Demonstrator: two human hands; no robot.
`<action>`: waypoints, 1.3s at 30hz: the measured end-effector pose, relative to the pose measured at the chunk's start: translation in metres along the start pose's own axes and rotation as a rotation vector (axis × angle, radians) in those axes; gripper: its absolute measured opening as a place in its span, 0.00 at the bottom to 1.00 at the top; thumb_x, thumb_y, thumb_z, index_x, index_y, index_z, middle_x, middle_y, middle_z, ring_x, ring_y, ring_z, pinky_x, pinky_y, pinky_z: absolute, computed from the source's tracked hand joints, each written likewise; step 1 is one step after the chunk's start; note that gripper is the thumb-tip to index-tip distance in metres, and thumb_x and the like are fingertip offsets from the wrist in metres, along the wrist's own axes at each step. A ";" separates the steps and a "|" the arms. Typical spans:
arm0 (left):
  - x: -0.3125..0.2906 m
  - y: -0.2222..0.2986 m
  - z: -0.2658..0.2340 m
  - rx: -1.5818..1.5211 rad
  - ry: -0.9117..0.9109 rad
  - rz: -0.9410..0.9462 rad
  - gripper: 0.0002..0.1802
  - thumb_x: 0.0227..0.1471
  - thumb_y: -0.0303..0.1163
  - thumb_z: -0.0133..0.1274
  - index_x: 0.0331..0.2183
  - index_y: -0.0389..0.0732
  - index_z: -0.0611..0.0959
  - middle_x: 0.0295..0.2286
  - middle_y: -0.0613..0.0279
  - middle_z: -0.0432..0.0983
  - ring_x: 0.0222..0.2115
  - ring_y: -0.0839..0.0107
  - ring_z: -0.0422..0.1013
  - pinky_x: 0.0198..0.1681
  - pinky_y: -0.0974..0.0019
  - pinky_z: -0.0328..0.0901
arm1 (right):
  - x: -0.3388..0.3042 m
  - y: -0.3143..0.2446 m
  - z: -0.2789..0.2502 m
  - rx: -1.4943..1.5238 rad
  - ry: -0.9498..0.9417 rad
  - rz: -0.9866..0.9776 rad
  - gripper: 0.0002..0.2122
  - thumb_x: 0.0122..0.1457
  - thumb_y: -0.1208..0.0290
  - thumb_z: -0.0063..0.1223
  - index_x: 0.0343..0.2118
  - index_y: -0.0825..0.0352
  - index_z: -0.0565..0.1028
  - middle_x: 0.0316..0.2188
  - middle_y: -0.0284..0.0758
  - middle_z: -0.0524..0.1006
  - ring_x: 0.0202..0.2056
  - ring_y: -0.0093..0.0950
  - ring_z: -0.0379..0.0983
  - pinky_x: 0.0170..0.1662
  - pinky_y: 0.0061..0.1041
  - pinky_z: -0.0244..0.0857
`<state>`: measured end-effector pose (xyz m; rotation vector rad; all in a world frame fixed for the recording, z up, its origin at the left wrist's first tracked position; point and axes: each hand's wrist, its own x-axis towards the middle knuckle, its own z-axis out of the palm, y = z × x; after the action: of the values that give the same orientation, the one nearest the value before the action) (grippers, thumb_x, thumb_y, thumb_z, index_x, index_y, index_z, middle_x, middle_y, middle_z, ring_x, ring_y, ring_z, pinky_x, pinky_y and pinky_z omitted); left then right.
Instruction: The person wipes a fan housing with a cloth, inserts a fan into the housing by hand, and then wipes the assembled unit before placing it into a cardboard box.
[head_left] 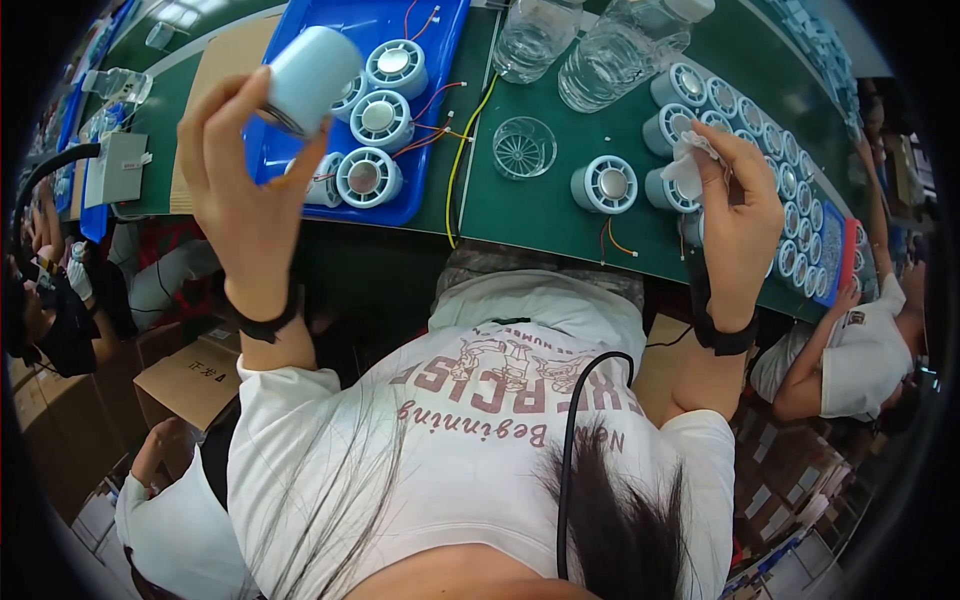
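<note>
Raised over the blue tray (432, 170), my left hand (245, 185) grips a pale blue cylindrical housing (312, 82) between thumb and fingers, its smooth side toward me. Below it in the tray stand several similar round units (378, 118) with slotted rims and silver discs, thin coloured wires trailing from them. On the right, my right hand (740, 195) pinches a crumpled white tissue (690, 165) beside the rows of units. A single unit (604, 184) with red and yellow wires sits on the green table just left of that hand.
Two clear plastic bottles (625, 55) and a small clear round dish (524, 148) stand on the green table (500, 215). Many more units (775, 160) fill the right side. A grey box (122, 165) is at far left. Other people sit at both sides.
</note>
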<state>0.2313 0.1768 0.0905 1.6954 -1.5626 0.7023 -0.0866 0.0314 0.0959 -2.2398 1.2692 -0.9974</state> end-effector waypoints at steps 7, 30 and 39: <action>-0.012 -0.086 0.035 0.054 -0.358 -0.230 0.29 0.41 0.26 0.66 0.47 0.36 0.78 0.41 0.54 0.73 0.37 0.64 0.74 0.40 0.66 0.71 | 0.000 0.010 0.013 0.066 -0.144 -0.001 0.11 0.55 0.81 0.54 0.41 0.67 0.80 0.39 0.33 0.76 0.37 0.22 0.73 0.38 0.17 0.66; -0.051 0.118 0.112 -0.411 -0.427 -0.322 0.44 0.33 0.22 0.66 0.55 0.34 0.67 0.49 0.42 0.61 0.44 0.50 0.63 0.50 0.57 0.61 | 0.000 -0.016 -0.026 0.344 -0.060 0.152 0.11 0.49 0.83 0.61 0.37 0.68 0.81 0.37 0.30 0.76 0.32 0.16 0.70 0.30 0.12 0.61; -0.027 0.121 0.075 -1.243 -0.142 -0.318 0.44 0.31 0.22 0.71 0.52 0.34 0.69 0.48 0.45 0.68 0.47 0.60 0.69 0.48 0.60 0.68 | -0.011 -0.032 0.006 0.310 -0.310 -0.233 0.11 0.50 0.85 0.60 0.38 0.71 0.79 0.36 0.35 0.78 0.37 0.21 0.72 0.37 0.15 0.64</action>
<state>0.1027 0.1317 0.0419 0.9595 -1.2811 -0.5184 -0.0678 0.0575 0.1072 -2.2180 0.6846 -0.8163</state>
